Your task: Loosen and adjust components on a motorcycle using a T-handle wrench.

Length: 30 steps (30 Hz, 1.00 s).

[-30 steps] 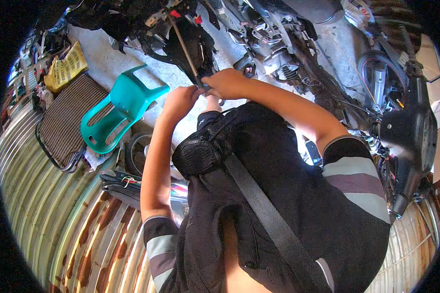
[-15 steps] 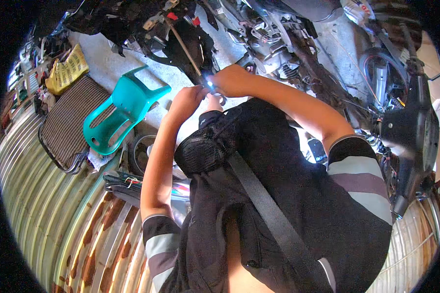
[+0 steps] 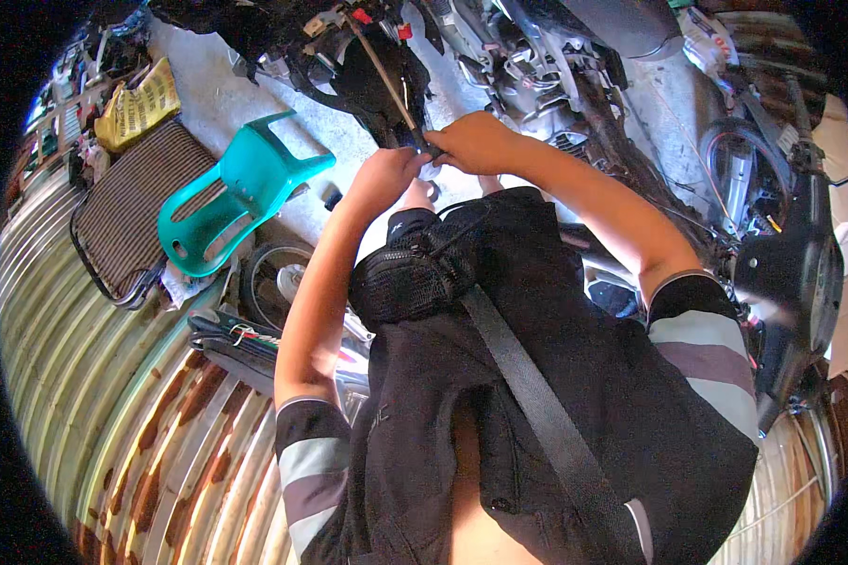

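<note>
My left hand (image 3: 389, 173) and my right hand (image 3: 475, 141) meet close together in front of my chest, both closed around the near end of a thin brown rod (image 3: 383, 74). The rod slants up and left into a stripped motorcycle (image 3: 537, 66), toward a part with red caps. Whatever small piece sits between my fingers is hidden. A black chest bag (image 3: 415, 273) with a strap hangs just below my hands.
A teal plastic chair (image 3: 236, 188) lies tipped on the concrete floor at left, beside a brown striped seat frame (image 3: 122, 217) and a yellow bag (image 3: 139, 102). A small wheel (image 3: 278, 280) lies below the chair. Corrugated metal sheeting (image 3: 113, 405) fills the lower left. Black motorcycle bodywork (image 3: 791, 282) stands at right.
Both hands stay together on the rod's end. They have shifted slightly, the right hand now closing over the top of the rod's end.
</note>
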Available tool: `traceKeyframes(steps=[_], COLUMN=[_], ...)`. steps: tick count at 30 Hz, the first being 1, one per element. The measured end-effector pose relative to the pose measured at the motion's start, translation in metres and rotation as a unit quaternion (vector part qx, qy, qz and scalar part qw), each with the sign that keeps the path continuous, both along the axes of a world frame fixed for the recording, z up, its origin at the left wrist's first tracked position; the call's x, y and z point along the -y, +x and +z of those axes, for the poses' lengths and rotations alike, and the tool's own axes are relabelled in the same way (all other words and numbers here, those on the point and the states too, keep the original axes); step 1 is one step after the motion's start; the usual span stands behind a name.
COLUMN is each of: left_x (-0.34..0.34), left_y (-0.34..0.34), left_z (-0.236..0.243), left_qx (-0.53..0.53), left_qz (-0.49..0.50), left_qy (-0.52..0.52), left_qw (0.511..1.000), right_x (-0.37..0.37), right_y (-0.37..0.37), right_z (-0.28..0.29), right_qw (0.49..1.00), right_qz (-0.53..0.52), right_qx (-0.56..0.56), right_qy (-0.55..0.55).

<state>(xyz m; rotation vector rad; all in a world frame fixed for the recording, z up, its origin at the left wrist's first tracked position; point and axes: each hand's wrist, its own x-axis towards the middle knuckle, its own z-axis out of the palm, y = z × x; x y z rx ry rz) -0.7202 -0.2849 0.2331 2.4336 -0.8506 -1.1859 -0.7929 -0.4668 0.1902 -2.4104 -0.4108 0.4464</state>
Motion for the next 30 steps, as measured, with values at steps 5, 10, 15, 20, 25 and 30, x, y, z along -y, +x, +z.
traceKeyframes(steps=[5,10,15,20,25,30], left_x=[0.003,0.001,-0.002,0.0,0.002,0.002], left_y=[-0.001,-0.001,-0.002,-0.002,-0.003,-0.002], left_z=[0.004,-0.001,-0.005,-0.003,-0.003,-0.007], left_qx=[-0.009,-0.006,-0.007,-0.019,-0.023,-0.005], left_qz=[0.016,0.015,0.021,0.035,0.029,0.017], left_qy=[-0.016,-0.011,-0.025,-0.01,-0.007,0.001], left_qw=[1.0,1.0,0.999,0.999,0.999,1.0], right_x=[0.002,0.003,0.002,0.004,0.005,0.006], right_y=[0.0,-0.002,-0.002,-0.001,-0.001,-0.001], right_z=[-0.005,-0.006,-0.006,-0.005,-0.001,-0.001], right_qw=[1.0,1.0,1.0,1.0,1.0,1.0], right_qz=[0.0,-0.011,-0.002,0.004,0.01,0.008], right_qx=[0.015,0.018,0.022,0.024,-0.002,0.014], right_qy=[0.009,0.016,0.009,0.013,0.009,0.011])
